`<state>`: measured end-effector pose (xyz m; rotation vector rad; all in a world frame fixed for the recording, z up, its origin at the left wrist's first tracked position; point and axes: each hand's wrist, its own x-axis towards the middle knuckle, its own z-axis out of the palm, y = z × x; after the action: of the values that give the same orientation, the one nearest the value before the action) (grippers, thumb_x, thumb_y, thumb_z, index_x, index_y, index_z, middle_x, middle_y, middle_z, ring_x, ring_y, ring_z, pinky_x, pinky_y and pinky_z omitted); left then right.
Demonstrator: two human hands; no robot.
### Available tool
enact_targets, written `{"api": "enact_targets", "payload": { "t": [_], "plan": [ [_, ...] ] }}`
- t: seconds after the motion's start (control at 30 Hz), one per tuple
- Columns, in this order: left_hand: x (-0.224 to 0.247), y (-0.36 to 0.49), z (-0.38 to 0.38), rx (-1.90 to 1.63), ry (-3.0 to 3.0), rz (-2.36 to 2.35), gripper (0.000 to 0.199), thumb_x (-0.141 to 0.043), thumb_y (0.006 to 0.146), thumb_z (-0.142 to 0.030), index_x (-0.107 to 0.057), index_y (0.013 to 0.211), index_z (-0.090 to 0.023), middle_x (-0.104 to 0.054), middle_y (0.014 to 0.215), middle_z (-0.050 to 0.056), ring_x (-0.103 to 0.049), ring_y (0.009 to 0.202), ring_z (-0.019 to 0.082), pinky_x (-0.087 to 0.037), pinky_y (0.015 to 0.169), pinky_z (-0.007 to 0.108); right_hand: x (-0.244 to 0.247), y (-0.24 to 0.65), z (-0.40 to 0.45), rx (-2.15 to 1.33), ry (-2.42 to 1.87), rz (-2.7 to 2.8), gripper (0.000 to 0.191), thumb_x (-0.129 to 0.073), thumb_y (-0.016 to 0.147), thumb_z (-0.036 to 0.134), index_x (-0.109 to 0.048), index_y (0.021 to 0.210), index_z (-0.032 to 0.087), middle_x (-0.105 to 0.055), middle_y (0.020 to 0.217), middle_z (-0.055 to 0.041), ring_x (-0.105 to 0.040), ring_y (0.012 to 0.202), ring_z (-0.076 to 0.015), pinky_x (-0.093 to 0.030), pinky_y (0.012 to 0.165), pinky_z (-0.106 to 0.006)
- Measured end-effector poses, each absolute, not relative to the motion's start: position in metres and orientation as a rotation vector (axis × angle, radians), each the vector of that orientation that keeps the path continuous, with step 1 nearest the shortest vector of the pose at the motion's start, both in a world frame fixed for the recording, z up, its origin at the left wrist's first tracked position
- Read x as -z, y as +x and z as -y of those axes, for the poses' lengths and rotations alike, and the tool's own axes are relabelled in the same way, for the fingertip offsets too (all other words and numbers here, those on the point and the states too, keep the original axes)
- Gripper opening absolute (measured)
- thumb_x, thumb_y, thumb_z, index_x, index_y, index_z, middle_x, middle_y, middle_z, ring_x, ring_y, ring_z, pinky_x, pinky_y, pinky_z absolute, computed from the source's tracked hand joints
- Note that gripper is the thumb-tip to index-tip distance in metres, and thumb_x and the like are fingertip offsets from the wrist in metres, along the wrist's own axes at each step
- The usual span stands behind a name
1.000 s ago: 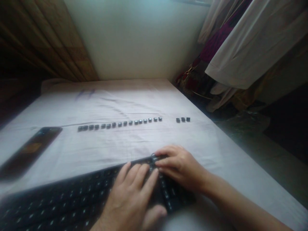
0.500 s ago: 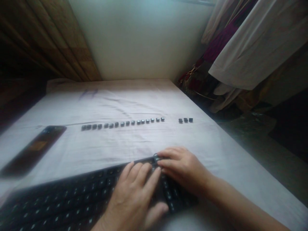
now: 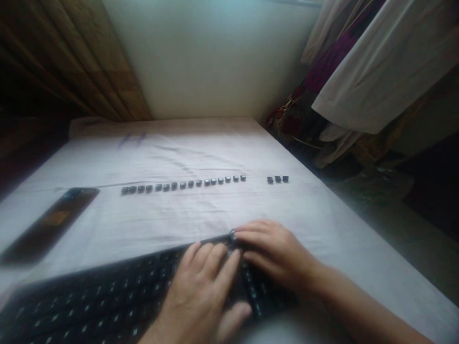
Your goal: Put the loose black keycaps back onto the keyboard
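We have both hands at the black keyboard (image 3: 107,296), which lies on a white cloth (image 3: 304,205) close to us. It sits at a slant, and its near left part runs out of our view. Our left hand (image 3: 201,291) is flat and open over the keys, with its fingers a little bent and its thumb out to the right side. It does not hold anything that we can see. Our right hand (image 3: 272,251) comes in from the right and bends its fingers down at the far edge of the keyboard, just beside the left fingertips. It is too blurry there, so we cannot tell if those fingers pinch something or only touch the keys. Past the keyboard, well apart from our hands, we see a long row of small dark keys (image 3: 191,183) across the cloth. A bit to the right of that row sit three more dark pieces (image 3: 278,179), close to each other. A dark phone (image 3: 50,224) lies on the left, tilted like the slanted side of a roof. Farther back we see a purple mark (image 3: 132,140) on the cloth, a brown curtain (image 3: 100,71), a pale wall (image 3: 222,62) and hanging clothes (image 3: 358,91).
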<state>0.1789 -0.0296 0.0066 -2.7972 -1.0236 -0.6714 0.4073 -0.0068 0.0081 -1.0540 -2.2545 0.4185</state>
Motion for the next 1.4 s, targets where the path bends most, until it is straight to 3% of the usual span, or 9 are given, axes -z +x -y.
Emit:
{"api": "enact_targets", "payload": {
  "t": [0.13, 0.27, 0.87, 1.23, 1.4],
  "plan": [
    [-0.006, 0.177, 0.03, 0.667, -2.797, 0.996, 0.056, -0.056, 0.089, -0.058, -0.061, 0.127, -0.018, -0.065, 0.119, 0.009, -0.058, 0.108, 0.028, -0.041, 0.1, 0.044, -0.013, 0.407, 0.006, -0.625, -1.187, 2.056, 0.012, -0.058, 0.087, 0.014, -0.067, 0.089, 0.02, -0.074, 0.104, -0.007, -0.069, 0.097, -0.019, -0.055, 0.087, -0.034],
    [-0.006, 0.174, 0.029, 0.658, -2.788, 0.987, 0.057, -0.057, 0.088, -0.058, -0.061, 0.128, -0.018, -0.066, 0.119, 0.009, -0.058, 0.108, 0.028, -0.042, 0.099, 0.044, -0.013, 0.399, 0.007, -0.626, -1.271, 2.001, 0.011, -0.063, 0.08, 0.012, -0.068, 0.076, 0.02, -0.073, 0.1, -0.0063, -0.069, 0.094, -0.0204, -0.053, 0.087, -0.036],
    [-0.004, 0.177, 0.03, 0.654, -2.769, 0.998, 0.055, -0.056, 0.088, -0.059, -0.063, 0.126, -0.02, -0.067, 0.117, 0.009, -0.059, 0.107, 0.028, -0.042, 0.098, 0.045, -0.01, 0.396, 0.008, -0.7, -1.303, 1.955, 0.014, -0.064, 0.076, 0.008, -0.067, 0.07, 0.02, -0.073, 0.099, -0.0054, -0.067, 0.095, -0.0207, -0.049, 0.09, -0.039],
    [-0.005, 0.174, 0.031, 0.617, -2.8, 1.014, 0.052, -0.061, 0.086, -0.048, -0.061, 0.131, -0.02, -0.064, 0.122, 0.009, -0.056, 0.112, 0.028, -0.041, 0.103, 0.044, -0.03, 0.413, -0.004, -0.968, -1.288, 1.868, 0.012, -0.061, 0.083, 0.023, -0.068, 0.073, 0.021, -0.075, 0.091, -0.0035, -0.069, 0.084, -0.0168, -0.053, 0.079, -0.029],
    [-0.005, 0.174, 0.03, 0.62, -2.79, 0.992, 0.052, -0.06, 0.087, -0.048, -0.061, 0.13, -0.02, -0.065, 0.122, 0.009, -0.057, 0.112, 0.027, -0.042, 0.101, 0.042, -0.049, 0.447, -0.032, -0.734, -1.369, 2.075, 0.013, -0.061, 0.084, 0.029, -0.071, 0.08, 0.023, -0.076, 0.087, -0.0021, -0.069, 0.079, -0.0181, -0.052, 0.068, -0.029]
  ]
}}
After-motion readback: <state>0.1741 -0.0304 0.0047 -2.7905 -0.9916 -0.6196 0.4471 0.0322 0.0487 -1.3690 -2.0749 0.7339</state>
